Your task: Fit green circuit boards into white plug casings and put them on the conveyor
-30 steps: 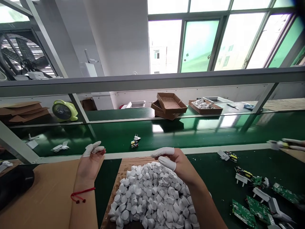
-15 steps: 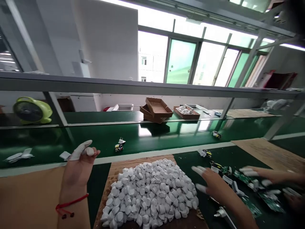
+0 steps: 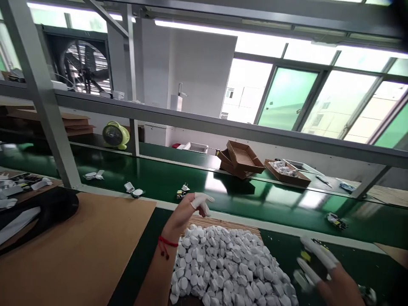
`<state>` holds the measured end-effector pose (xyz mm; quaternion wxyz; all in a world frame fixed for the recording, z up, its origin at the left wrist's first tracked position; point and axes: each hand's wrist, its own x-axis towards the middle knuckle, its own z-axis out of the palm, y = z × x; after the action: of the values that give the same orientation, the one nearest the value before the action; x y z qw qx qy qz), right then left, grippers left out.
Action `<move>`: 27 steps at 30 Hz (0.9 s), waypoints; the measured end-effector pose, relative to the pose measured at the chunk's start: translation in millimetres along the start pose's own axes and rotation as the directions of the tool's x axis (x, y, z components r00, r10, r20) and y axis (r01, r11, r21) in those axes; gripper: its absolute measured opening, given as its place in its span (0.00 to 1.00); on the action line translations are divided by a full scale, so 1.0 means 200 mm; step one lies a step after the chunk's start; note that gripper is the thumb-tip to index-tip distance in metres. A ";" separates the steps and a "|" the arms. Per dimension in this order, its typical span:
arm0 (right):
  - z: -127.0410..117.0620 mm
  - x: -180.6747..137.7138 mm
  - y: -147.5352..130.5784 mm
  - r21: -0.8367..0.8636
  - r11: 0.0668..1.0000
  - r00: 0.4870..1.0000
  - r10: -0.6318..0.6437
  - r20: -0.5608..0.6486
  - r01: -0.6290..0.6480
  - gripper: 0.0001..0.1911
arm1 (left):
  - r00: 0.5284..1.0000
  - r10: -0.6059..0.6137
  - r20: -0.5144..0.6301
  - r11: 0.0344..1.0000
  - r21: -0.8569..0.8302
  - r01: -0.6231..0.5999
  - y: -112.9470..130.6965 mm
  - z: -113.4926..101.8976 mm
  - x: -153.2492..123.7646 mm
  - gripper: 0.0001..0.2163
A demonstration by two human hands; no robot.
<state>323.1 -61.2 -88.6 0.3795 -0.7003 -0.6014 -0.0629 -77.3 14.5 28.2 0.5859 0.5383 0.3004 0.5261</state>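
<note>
The right hand (image 3: 341, 287) hung spread about a blurred yellow-and-white assembly (image 3: 305, 256) at four o'clock; the left hand (image 3: 191, 206) curled, grip unclear, by heaped rounded white pieces (image 3: 232, 267) at six, which one low sweep might have scattered

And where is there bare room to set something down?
Free: the brown sheet right of the black item; the green belt between the plug part and the loose assembly farther right. Crowded: the white heap; around the right hand.

My L hand (image 3: 188, 208) wears white finger cots (image 3: 201, 199) & a thin red wrist cord (image 3: 168, 243) w/ small dk beads (image 3: 167, 256); R hand (image 3: 339, 282) has white cots (image 3: 321, 253) too.
</note>
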 end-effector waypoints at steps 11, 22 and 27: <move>-0.03 0.09 -0.98 0.364 0.737 0.821 -0.534 -0.201 0.569 0.25 | 0.907 -0.083 0.412 0.952 0.302 -0.050 0.00 0.15 -0.04 0.27; 0.10 0.13 -1.18 0.623 0.687 0.866 -0.499 0.029 0.375 0.28 | 0.943 -0.005 0.332 1.000 0.022 -0.003 -0.11 0.14 0.01 0.37; 0.17 0.10 -1.18 0.678 0.662 0.865 -0.495 0.077 0.319 0.30 | 0.990 0.005 0.144 0.983 -0.185 0.022 -0.14 0.18 0.05 0.30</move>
<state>106.2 -27.9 5.0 0.4915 -0.3741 -0.7711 0.1544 -33.2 17.0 13.5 0.6559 0.5164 0.2095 0.5091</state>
